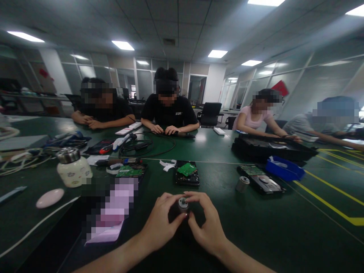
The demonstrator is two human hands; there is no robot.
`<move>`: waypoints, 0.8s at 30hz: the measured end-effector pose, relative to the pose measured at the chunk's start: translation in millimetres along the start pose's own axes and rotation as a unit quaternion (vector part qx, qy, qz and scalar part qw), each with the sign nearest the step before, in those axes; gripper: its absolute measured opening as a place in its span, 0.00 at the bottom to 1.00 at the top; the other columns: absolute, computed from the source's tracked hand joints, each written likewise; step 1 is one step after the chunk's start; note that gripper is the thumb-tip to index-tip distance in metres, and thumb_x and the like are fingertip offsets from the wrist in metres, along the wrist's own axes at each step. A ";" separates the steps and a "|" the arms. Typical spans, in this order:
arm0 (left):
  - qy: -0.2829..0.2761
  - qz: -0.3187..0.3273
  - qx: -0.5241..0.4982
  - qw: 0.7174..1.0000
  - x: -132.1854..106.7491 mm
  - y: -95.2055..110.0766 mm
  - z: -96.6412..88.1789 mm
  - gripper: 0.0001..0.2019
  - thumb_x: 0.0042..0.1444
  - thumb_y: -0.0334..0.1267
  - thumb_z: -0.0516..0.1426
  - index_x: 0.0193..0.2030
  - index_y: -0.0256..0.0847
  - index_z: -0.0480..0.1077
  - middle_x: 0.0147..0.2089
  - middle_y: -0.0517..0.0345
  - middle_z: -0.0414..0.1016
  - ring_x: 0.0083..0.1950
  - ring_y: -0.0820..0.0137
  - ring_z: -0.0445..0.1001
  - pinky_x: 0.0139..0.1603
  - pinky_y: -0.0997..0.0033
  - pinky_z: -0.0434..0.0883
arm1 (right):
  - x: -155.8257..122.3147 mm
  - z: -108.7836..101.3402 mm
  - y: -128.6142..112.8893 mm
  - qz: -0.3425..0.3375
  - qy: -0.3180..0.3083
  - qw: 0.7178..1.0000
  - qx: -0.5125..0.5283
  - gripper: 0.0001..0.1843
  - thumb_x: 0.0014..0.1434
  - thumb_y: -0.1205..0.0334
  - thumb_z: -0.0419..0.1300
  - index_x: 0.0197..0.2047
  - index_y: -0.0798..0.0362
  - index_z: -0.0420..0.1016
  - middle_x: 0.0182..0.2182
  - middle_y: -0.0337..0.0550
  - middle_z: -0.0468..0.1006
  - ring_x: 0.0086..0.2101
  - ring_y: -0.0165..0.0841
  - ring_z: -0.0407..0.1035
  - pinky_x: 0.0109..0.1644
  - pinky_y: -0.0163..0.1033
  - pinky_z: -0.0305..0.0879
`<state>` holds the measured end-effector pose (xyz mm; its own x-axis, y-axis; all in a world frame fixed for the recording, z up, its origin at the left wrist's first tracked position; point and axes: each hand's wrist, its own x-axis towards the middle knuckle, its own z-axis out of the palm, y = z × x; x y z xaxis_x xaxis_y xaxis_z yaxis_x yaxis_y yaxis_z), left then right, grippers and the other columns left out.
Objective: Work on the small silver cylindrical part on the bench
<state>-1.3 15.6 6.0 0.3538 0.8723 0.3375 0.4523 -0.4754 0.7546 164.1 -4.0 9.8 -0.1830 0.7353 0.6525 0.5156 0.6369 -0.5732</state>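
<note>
My left hand [159, 223] and my right hand [209, 223] meet at the table's near edge. Both have their fingers curled round a small round silver and black part [182, 204], which they hold between them just above the dark green table [256, 227]. What lies under the part is hidden by my fingers. Beyond my hands lies an opened hard drive with a green circuit board [187, 172]. A second green board [129, 171] rests to its left.
A small metal cylinder [242, 184] and another opened drive [263, 180] lie to the right, near a blue tray [284, 168]. A white jar [72, 167], a pink oval pad [49, 198] and cables [136, 146] sit left. Several people sit across the table.
</note>
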 end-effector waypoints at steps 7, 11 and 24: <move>-0.001 0.017 -0.011 1.000 1.9 -2.0 1.9 0.13 0.54 0.31 0.58 0.47 0.42 0.71 0.43 0.53 0.72 0.47 0.62 0.69 0.50 0.59 0.67 | -0.8 -2.4 -2.6 -0.053 -0.049 0.997 -0.017 0.25 0.51 0.75 0.52 0.52 0.48 0.69 0.49 0.46 0.75 0.49 0.40 0.67 0.52 0.49 0.64; -0.005 0.014 -0.015 1.000 1.5 0.9 0.6 0.14 0.54 0.32 0.58 0.48 0.45 0.71 0.44 0.54 0.72 0.47 0.61 0.70 0.51 0.58 0.67 | -0.5 -2.1 -3.0 -0.043 0.002 0.999 -0.009 0.18 0.51 0.73 0.52 0.44 0.49 0.71 0.39 0.44 0.77 0.43 0.40 0.70 0.47 0.47 0.66; 0.014 0.020 -0.010 1.000 2.1 -3.0 2.5 0.14 0.51 0.27 0.57 0.44 0.41 0.72 0.43 0.53 0.73 0.47 0.62 0.70 0.50 0.60 0.67 | -0.1 -6.2 -8.1 -0.052 -0.098 0.993 -0.046 0.27 0.51 0.73 0.54 0.54 0.46 0.68 0.55 0.44 0.69 0.55 0.41 0.60 0.57 0.52 0.58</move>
<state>0.2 18.5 3.1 0.3475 0.8561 0.3826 0.4226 -0.5072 0.7511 165.2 -10.7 17.4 -0.3942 0.7035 0.5914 0.5582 0.6945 -0.4540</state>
